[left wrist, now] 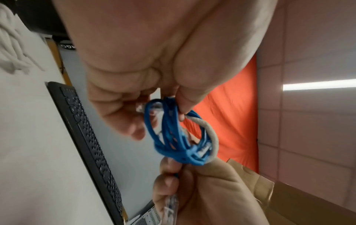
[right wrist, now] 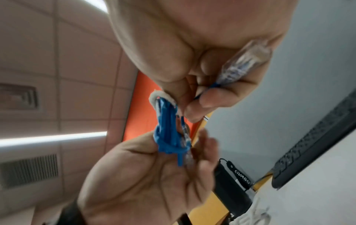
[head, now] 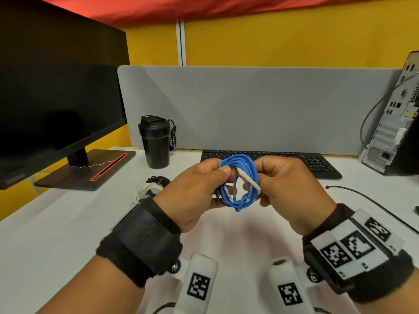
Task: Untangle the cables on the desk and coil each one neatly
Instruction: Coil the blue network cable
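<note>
Both hands [head: 195, 189] [head: 292, 189] pinch the blue cable coil [head: 238, 182] above the desk [head: 68, 223].

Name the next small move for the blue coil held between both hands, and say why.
Probably wind the white tie around the blue cable coil once more. The left hand grips one side of the coil, and the right hand pinches the tie, which crosses only one side, so the loops look unsecured.
</note>
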`<action>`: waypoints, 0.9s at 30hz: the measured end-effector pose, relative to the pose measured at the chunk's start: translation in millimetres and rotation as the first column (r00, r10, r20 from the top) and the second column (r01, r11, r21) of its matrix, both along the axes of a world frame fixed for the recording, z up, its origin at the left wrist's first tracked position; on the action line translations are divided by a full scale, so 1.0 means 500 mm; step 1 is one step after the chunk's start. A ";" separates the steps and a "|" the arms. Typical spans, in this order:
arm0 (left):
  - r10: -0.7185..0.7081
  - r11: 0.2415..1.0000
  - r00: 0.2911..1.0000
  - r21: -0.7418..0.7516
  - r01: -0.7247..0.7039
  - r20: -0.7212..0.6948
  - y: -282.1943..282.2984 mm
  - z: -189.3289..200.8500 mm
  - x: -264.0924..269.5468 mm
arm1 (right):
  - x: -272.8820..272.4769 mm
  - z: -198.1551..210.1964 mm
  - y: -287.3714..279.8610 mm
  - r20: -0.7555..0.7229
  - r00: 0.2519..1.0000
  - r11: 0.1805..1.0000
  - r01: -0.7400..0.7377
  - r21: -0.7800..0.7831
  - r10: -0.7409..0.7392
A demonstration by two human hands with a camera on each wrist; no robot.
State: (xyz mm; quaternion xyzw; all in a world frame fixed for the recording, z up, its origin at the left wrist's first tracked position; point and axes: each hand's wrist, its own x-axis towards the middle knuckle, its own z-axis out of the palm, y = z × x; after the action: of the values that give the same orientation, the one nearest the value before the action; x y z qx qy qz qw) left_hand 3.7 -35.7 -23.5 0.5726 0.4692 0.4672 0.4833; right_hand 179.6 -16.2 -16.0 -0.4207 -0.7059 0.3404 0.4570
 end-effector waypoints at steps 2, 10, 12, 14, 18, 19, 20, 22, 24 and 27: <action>-0.064 0.997 0.996 -0.035 0.067 0.064 -0.004 -0.001 0.000 | 0.001 0.000 -0.001 -0.056 0.998 1.000 -0.021 -0.001 0.021; 0.197 0.963 0.969 0.214 -0.164 -0.146 0.011 -0.014 0.008 | 0.037 0.006 0.004 0.228 0.954 0.979 -0.176 -0.100 0.195; 0.221 0.943 0.948 0.299 -0.148 -0.228 0.012 -0.015 0.003 | 0.040 0.007 0.005 0.263 0.965 0.995 -0.016 0.099 -0.011; 0.229 0.938 0.935 0.319 -0.138 -0.270 0.013 -0.012 -0.004 | 0.032 0.017 -0.006 0.214 0.965 0.932 0.065 0.357 -0.150; 0.157 0.947 0.958 0.312 -0.078 -0.239 0.005 -0.004 0.002 | 0.011 0.010 -0.021 0.332 0.940 0.856 -0.110 0.506 -0.076; 0.126 0.951 0.972 0.304 -0.060 -0.199 0.002 -0.001 0.003 | 0.009 0.006 -0.020 0.374 0.919 0.843 -0.100 0.529 -0.126; 0.095 0.954 0.982 0.298 -0.042 -0.164 -0.002 0.003 0.002 | 0.010 0.005 -0.019 0.405 0.899 0.830 -0.095 0.550 -0.166; 0.034 0.955 0.993 0.296 0.002 -0.117 -0.008 0.011 -0.003 | 0.009 0.008 -0.019 0.435 0.886 0.803 -0.139 0.579 -0.160; -0.034 0.950 0.993 0.304 0.069 -0.117 -0.013 0.017 -0.009 | 0.013 0.006 -0.019 0.361 0.932 0.828 -0.197 0.525 -0.007; -0.150 0.937 0.969 0.286 0.202 -0.195 -0.018 0.022 -0.011 | 0.020 0.020 -0.014 0.001 0.971 0.958 -0.238 0.161 0.241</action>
State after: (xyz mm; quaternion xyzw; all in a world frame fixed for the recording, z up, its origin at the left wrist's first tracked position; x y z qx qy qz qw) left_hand -1.9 -44.6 -12.5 0.7177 0.3780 0.4378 0.3877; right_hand 189.6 -23.0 -6.0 -0.2911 -0.7722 0.3395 0.4513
